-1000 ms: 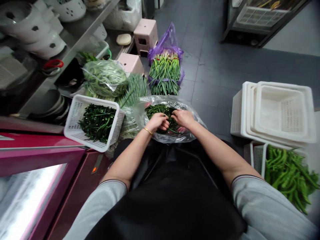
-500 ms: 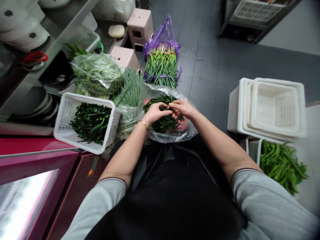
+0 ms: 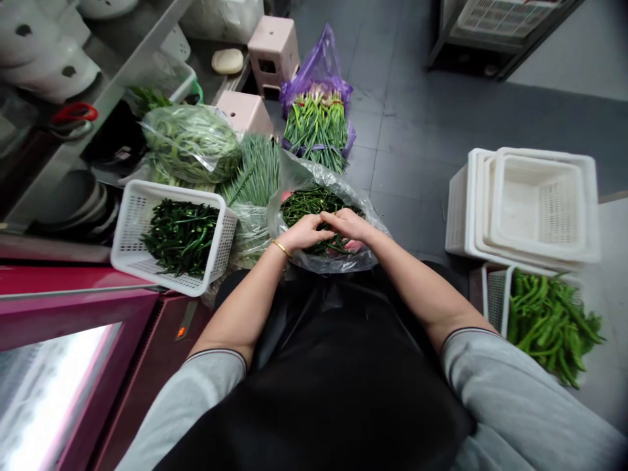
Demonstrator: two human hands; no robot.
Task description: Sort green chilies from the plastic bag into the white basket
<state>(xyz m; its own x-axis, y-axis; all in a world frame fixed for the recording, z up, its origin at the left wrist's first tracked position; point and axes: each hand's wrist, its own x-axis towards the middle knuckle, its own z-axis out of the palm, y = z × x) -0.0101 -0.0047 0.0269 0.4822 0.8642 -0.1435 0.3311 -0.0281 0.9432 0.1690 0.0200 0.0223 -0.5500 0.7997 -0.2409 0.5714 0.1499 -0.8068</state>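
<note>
A clear plastic bag [image 3: 338, 263] lies open in front of my apron, with a heap of thin, dark green, stalk-like pieces [image 3: 314, 201] inside and something pink showing below them. Over the heap, my left hand [image 3: 307, 232] and my right hand [image 3: 349, 226] meet at the fingertips. The fingers of both are closed together; whatever they pinch is hidden or too small to make out. To the left, a white perforated basket [image 3: 128, 258] holds dark green chili peppers [image 3: 181, 237].
Bundled scallions [image 3: 316, 131] in a purple bag lie ahead on the floor. Bagged greens [image 3: 191, 144] and pink stools [image 3: 275, 52] are left of them. Stacked white baskets [image 3: 473, 209] and light green peppers [image 3: 549, 320] stand right. A red-framed cabinet [image 3: 73, 314] is at lower left.
My hands have come down and closer to me over the bag, with the fingertips drawn together. More of the dark green heap shows beyond them.
</note>
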